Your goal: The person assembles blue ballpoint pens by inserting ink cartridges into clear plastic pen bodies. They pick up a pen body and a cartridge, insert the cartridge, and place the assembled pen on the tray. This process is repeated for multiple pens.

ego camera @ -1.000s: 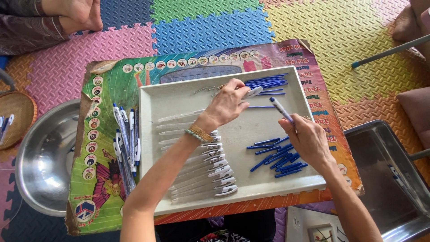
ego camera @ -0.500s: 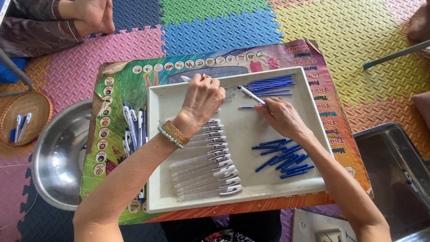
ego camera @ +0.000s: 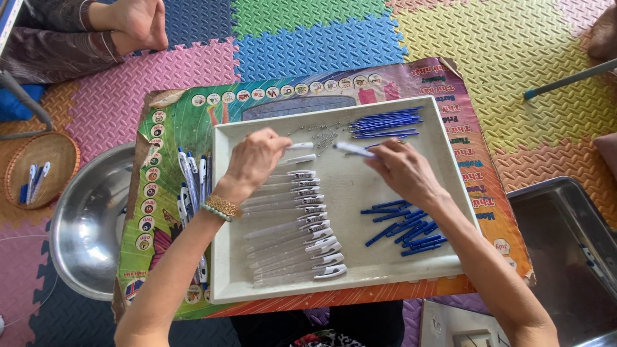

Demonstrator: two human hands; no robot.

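A floor of coloured foam mats (ego camera: 308, 38) fills the view, pink, blue, green and yellow squares locked together. On it lies a big printed cardboard sheet (ego camera: 479, 160), and on that sits a white tray (ego camera: 360, 283) with raised edges. A round steel bowl (ego camera: 90, 218) rests at the left, partly under the cardboard, and a steel tray (ego camera: 565, 238) sits at the lower right. A small woven basket (ego camera: 42, 167) at far left holds a few pens. Another person's bare feet (ego camera: 138, 22) show at the top left.

Inside the white tray, a row of clear pen barrels (ego camera: 289, 225) with white clips lies stacked down the left half. A bundle of blue refills (ego camera: 385, 122) lies along the top edge, and a loose pile of short blue pen parts (ego camera: 408, 228) lies at the right. Tiny metal springs (ego camera: 321, 136) are scattered near the top middle. Finished pens (ego camera: 193, 173) lie on the cardboard just left of the tray.

The left hand (ego camera: 254, 160), with a bead bracelet on the wrist, is curled over the top of the barrel row, its fingers pinching a white-tipped pen barrel (ego camera: 297, 146). The right hand (ego camera: 402, 170) grasps another pen barrel (ego camera: 353, 150) by one end, held just above the tray, its tip pointing toward the left hand.
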